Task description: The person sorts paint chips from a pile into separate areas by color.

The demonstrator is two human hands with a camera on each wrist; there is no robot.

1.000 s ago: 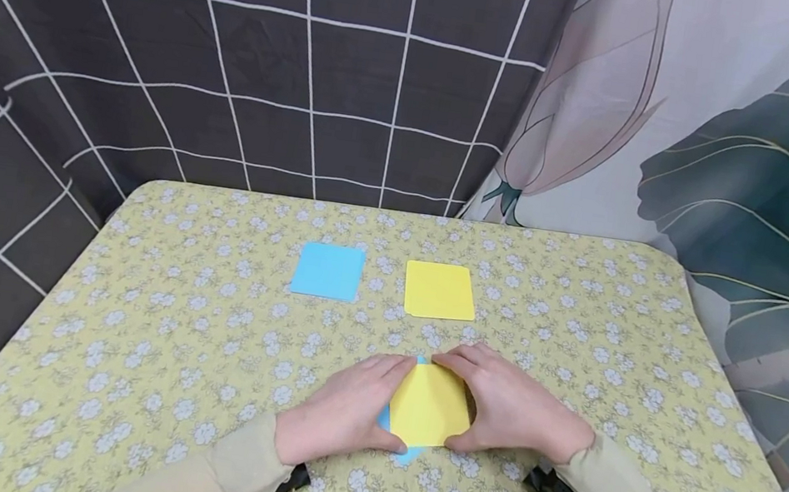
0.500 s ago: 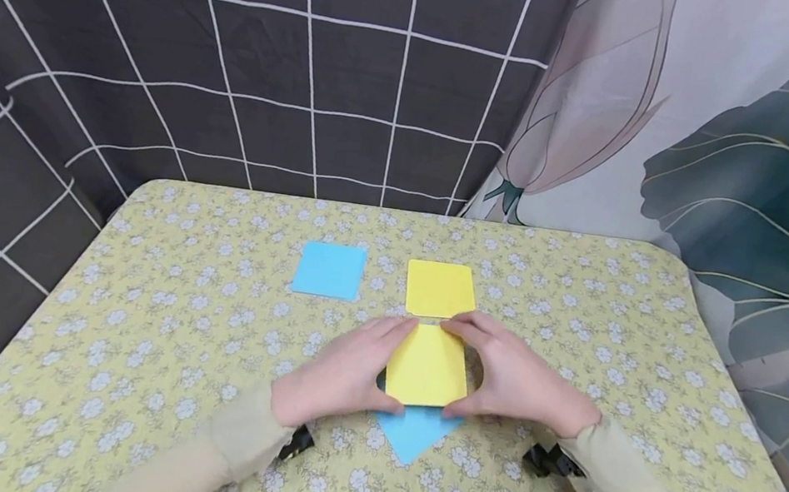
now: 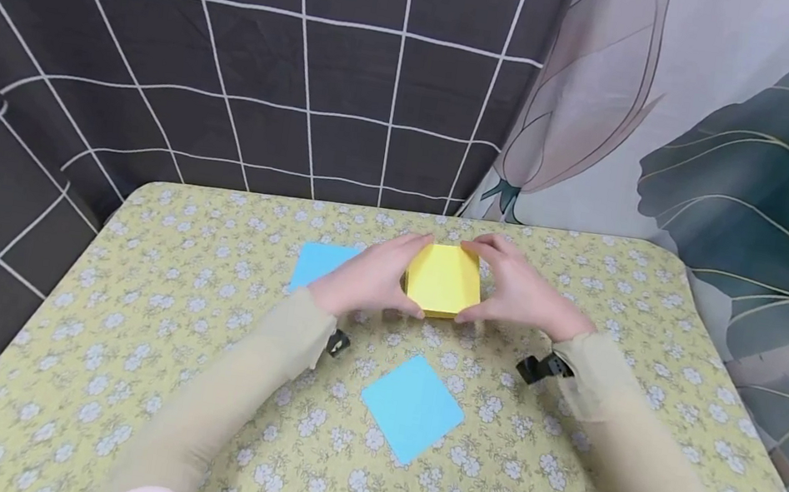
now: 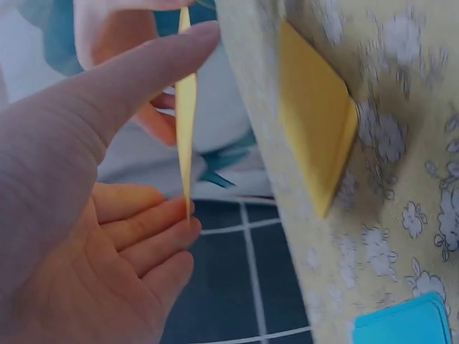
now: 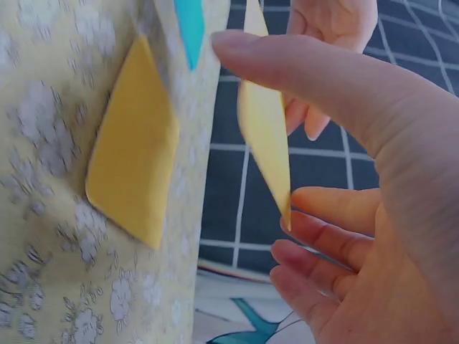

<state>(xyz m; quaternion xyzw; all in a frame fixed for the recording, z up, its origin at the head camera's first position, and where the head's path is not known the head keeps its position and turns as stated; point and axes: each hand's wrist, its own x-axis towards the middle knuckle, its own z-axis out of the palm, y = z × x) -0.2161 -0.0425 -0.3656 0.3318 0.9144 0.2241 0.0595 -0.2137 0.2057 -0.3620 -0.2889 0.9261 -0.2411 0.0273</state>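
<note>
Both hands hold a thin yellow paper square (image 3: 444, 280) by its edges, slightly bowed, above the table. My left hand (image 3: 377, 275) pinches the left edge between thumb and fingertips, and my right hand (image 3: 520, 293) grips the right edge likewise. Beneath the held sheet lies a yellow stack of squares (image 4: 315, 118) on the cloth, apart from it in both wrist views; the right wrist view shows the stack (image 5: 136, 150) with rounded corners. Closer to the person, a blue paper square (image 3: 413, 410) lies turned like a diamond.
A blue stack of squares (image 3: 320, 262) lies left of the yellow one, partly behind the left hand. A flowered yellow cloth (image 3: 123, 342) covers the table. Dark gridded curtain (image 3: 255, 50) and a floral curtain (image 3: 749, 203) hang behind the table.
Both hands have lifted the yellow square off the blue diamond square and carried it away from the person, over the yellow stack. The blue square has stayed in place, now fully uncovered.
</note>
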